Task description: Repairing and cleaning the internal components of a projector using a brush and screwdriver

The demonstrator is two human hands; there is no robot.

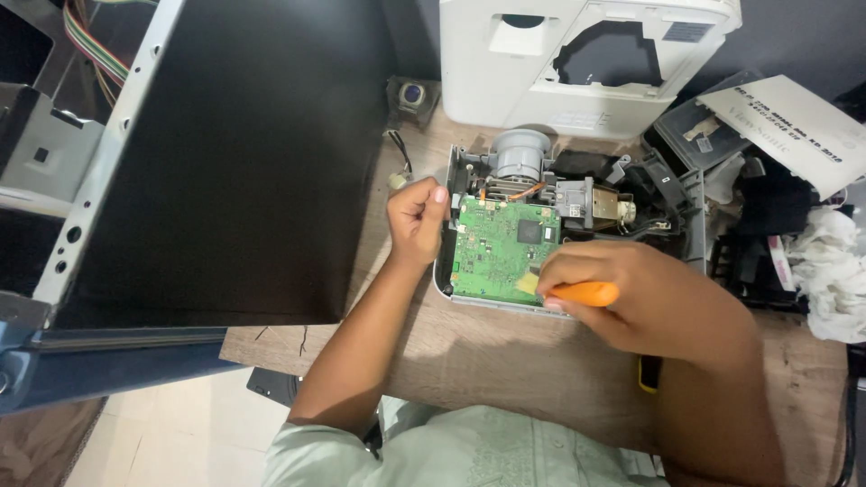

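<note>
With the white cover (pixel 586 63) already off, the left hand (pixel 417 216) clenched the projector chassis (pixel 695 225) while the right hand (pixel 649 298) gripped an orange-handled screwdriver (pixel 586 293) over the still-mounted green circuit board (pixel 501 248).

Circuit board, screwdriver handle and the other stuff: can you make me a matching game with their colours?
Things:
1. circuit board
2. tool handle in the right hand
3. big casing at the back
4. lens barrel

Colours:
a. white
b. grey
c. green
d. orange

Pairs: 1-c, 2-d, 3-a, 4-b
</note>
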